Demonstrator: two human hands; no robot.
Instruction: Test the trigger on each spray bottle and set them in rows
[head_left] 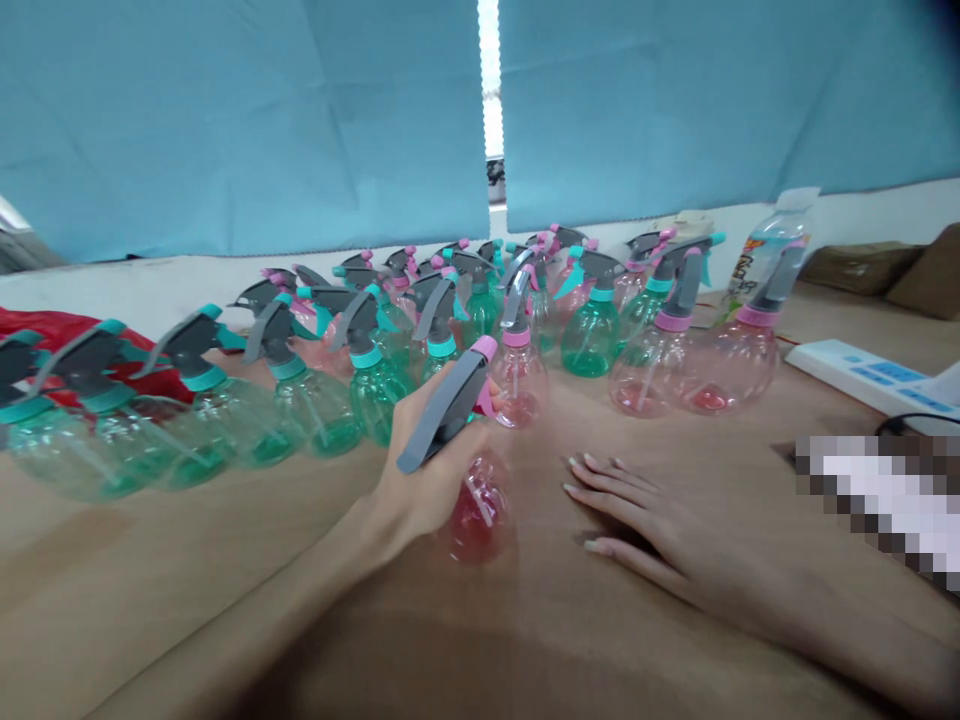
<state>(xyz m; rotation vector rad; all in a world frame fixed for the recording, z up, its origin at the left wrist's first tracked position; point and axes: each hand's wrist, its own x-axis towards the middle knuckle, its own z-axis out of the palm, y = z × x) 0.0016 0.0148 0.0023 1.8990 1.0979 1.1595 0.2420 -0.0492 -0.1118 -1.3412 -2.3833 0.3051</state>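
Observation:
My left hand (420, 475) is wrapped round the neck of a pink spray bottle (480, 515), whose grey trigger head with a pink nozzle sticks up above my fingers. The clear pink bulb of this bottle shows below the hand. To the right, my right hand (652, 530) lies on the wooden table (570, 640) with its fingers stretched out, holding nothing. Just beyond the held bottle stands another pink spray bottle (517, 385). A green spray bottle (371, 390) is close by on the left.
Several green spray bottles (262, 425) line the left side, with more pink and green ones behind. Two pink bottles, one in front (645, 375), stand at right. Farther right are a drink bottle (769, 255) and a white power strip (862, 375). Red cloth (82, 330) lies far left.

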